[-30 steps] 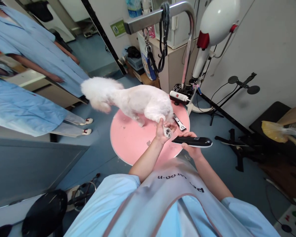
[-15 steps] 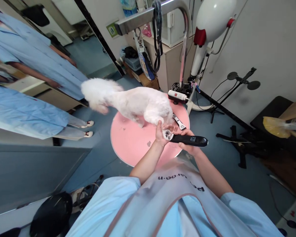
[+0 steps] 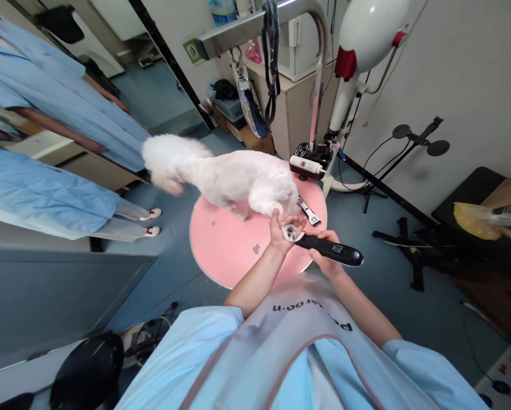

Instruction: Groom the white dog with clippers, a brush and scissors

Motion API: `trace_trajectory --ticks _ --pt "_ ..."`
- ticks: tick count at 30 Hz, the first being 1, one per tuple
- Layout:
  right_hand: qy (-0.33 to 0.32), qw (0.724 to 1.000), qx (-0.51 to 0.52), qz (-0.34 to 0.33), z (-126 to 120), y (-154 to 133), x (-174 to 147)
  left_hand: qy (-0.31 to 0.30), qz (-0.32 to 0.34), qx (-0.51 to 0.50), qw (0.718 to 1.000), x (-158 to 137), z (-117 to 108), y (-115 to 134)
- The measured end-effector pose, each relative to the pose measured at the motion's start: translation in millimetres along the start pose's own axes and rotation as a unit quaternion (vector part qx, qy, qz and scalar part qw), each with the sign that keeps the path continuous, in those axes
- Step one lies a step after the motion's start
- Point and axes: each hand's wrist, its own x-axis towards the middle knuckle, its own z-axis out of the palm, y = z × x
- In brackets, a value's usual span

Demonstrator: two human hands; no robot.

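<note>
A white dog [image 3: 242,176] with a short-clipped body and fluffy head stands on a round pink table [image 3: 225,245], facing left. My left hand [image 3: 280,234] is closed around one of its hind paws [image 3: 290,232], turned so the dark pads show. In my right hand [image 3: 329,253] is a black hair clipper [image 3: 334,250], its head end pointing left at the paw. Whether the blade touches the paw I cannot tell. A smaller white-and-black trimmer [image 3: 309,212] lies on the table just beyond my hands.
Grey hair tufts [image 3: 256,249] lie on the tabletop. A metal grooming arm [image 3: 255,31] with a black loop [image 3: 271,68] rises behind the dog. A tool holder [image 3: 309,162] sits at the table's far edge. People in blue gowns [image 3: 46,188] stand at left; a white dryer [image 3: 369,34] stands at right.
The clipper's rear end has swung slightly down and right in my right hand. My left hand stays on the paw. The dog's head has shifted a little.
</note>
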Motion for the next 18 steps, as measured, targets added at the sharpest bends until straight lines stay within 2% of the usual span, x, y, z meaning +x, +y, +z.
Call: trace_trajectory --ticks 3,5,12,18 --pt "0.057 0.998 -0.005 0.020 6.1 -0.3 -9.0 -0.005 0.007 0.008 1.000 1.0 0.0 -3.1" --pt "0.068 0.997 -0.002 0.038 8.2 -0.1 -13.0 -0.009 0.011 0.012 1.000 2.0 -0.4 -3.8" --pt "0.046 0.998 -0.006 0.042 8.8 -5.4 -14.7 0.008 0.016 0.022 1.000 5.3 -3.5 -2.4" --pt "0.026 0.999 -0.002 0.045 6.2 -5.3 -14.3 0.018 -0.009 0.014 1.000 4.6 -10.0 -5.0"
